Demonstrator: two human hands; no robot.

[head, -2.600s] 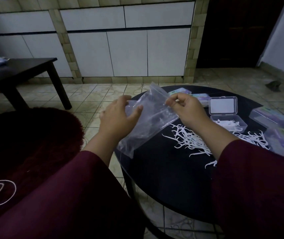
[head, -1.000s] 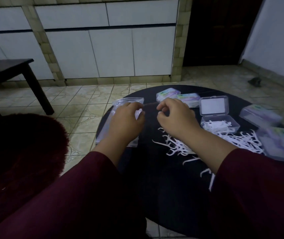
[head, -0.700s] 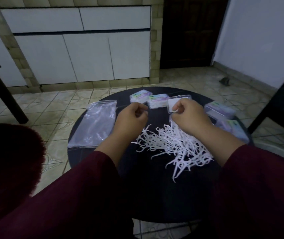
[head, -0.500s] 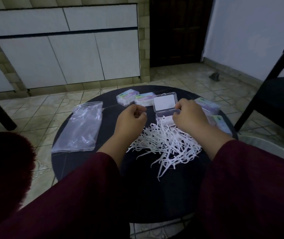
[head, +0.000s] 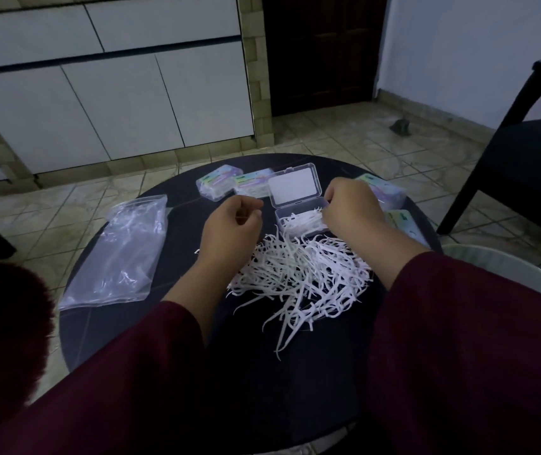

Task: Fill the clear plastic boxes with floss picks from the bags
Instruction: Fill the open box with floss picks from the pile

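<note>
The open clear box point(head: 302, 216) sits just beyond the heap of floss picks point(head: 298, 274) on the table point(head: 295, 389), its long axis across my view. My right hand point(head: 349, 208), fingers curled at the box's right rim (whether they pinch picks I cannot tell), is nearer; my left hand point(head: 233, 224), loosely fisted, apparently empty, hovers left of it.
</note>
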